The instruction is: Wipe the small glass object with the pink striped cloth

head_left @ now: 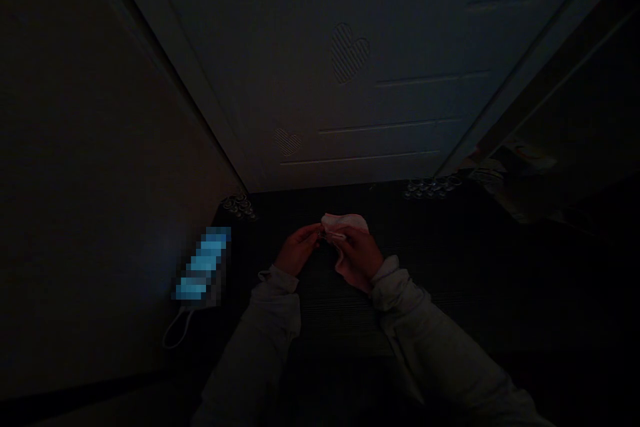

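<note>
The scene is very dark. My left hand is closed, its fingertips pinching a small shiny metal piece too dim to make out fully. Right beside it, my right hand is closed on a pink cloth. The cloth spreads above the right fingers and hangs down below them. My two hands almost meet over the dark tabletop, with the metal piece and the cloth's edge between them.
Clusters of shiny metal rings lie at the back left and back right. A pixelated glowing device with a white strap loop stands at left. Behind is a pale panel with embossed hearts; dim items lie right.
</note>
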{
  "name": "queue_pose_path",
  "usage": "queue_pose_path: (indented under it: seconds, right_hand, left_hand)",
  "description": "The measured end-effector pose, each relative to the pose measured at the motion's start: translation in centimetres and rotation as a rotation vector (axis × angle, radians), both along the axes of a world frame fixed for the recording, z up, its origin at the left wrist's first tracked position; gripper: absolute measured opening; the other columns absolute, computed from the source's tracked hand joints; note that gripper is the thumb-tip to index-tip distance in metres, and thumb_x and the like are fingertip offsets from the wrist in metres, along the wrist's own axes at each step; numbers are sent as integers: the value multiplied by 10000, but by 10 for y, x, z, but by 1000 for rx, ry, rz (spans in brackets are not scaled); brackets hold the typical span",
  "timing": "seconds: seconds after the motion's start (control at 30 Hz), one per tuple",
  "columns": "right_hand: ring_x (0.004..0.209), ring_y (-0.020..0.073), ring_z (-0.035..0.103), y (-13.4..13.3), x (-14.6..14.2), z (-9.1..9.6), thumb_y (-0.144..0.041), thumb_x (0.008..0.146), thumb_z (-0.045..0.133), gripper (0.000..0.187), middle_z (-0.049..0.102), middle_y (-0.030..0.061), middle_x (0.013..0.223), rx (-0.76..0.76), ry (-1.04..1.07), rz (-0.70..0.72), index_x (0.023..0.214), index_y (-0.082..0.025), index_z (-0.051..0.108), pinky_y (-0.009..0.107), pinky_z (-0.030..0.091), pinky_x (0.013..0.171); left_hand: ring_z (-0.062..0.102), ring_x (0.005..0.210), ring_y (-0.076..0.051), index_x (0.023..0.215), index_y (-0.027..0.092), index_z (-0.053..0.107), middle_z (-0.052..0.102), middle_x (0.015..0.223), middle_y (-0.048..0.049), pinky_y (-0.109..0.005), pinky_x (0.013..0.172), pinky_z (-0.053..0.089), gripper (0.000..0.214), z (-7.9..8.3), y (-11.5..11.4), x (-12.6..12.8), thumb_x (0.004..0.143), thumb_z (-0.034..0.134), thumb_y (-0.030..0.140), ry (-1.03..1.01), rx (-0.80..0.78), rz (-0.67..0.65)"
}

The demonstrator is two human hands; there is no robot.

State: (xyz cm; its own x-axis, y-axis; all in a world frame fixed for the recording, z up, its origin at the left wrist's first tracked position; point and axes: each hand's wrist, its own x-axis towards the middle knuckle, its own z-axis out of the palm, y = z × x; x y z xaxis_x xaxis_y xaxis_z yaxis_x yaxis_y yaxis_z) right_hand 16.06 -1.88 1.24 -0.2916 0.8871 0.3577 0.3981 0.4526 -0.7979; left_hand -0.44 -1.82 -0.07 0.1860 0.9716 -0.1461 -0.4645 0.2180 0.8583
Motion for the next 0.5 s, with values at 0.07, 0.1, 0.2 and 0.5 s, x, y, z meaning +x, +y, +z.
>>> queue_pose_path:
  seconds: [0.07,0.1,0.2,0.5]
  right_hand:
    - [904,164,547,0,0,-1,-257,797,435,204,629,37,930,-3,8,6,913,-201,593,303,399,815]
    - [913,164,543,0,0,-2,-258,799,433,208,626,37,940,1,3,7,923,-201,590,304,397,820]
    - [936,166,532,1,-1,-4,-257,801,433,214,617,43,965,34,-41,-1,942,-197,583,312,382,844]
    - [914,182,534,1,-1,-11,-273,810,417,217,622,60,937,139,-197,-8,873,-186,605,332,371,833]
  left_hand:
    - [527,867,-141,914,173,621,598,991,-55,-233,692,388,270,1,0,-1,643,624,181,-5,11,-16]
    - [526,869,-140,914,172,619,595,996,-55,-230,688,390,266,1,0,-1,648,620,182,-7,17,-20]
    - [535,841,-136,912,172,609,594,977,-53,-222,649,394,250,0,0,0,665,605,212,1,20,11]
    - [416,427,-62,757,132,606,500,499,33,-212,442,299,310,-9,3,1,688,536,426,418,87,181]
